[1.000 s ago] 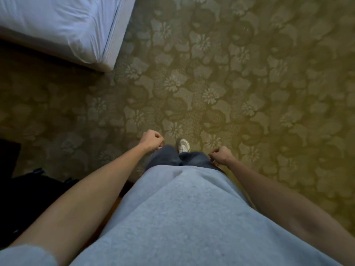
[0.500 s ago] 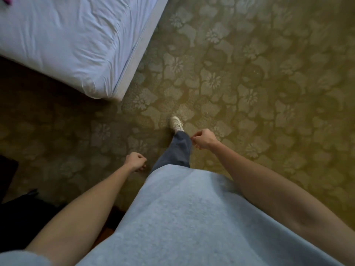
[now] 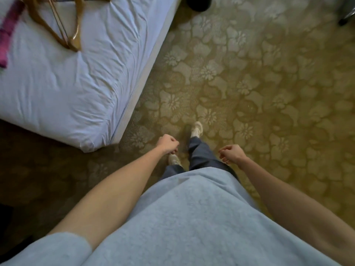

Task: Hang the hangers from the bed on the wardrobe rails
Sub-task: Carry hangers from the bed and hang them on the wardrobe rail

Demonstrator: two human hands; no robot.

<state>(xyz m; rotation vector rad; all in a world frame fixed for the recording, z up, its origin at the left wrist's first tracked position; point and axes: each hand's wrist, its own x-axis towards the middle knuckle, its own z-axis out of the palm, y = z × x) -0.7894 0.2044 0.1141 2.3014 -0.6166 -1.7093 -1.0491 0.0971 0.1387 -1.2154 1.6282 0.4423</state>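
Wooden hangers (image 3: 57,25) lie in a loose pile on the white bed (image 3: 76,89) at the top left, partly cut off by the frame's upper edge. My left hand (image 3: 167,144) hangs in a loose fist over the carpet, just past the bed's near corner. My right hand (image 3: 231,153) is also curled shut, beside my right leg. Both hands hold nothing and are well short of the hangers. No wardrobe or rail is in view.
A pink object (image 3: 8,37) lies on the bed's left edge. Floral olive carpet (image 3: 259,93) covers the floor to the right. A dark object (image 3: 199,2) sits on the floor at the top, and another dark thing (image 3: 347,14) at the top right corner.
I have stepped forward along the bed; the bed fills more of the view and the hangers and pink object have come into sight. My hands swing with my stride, still closed.
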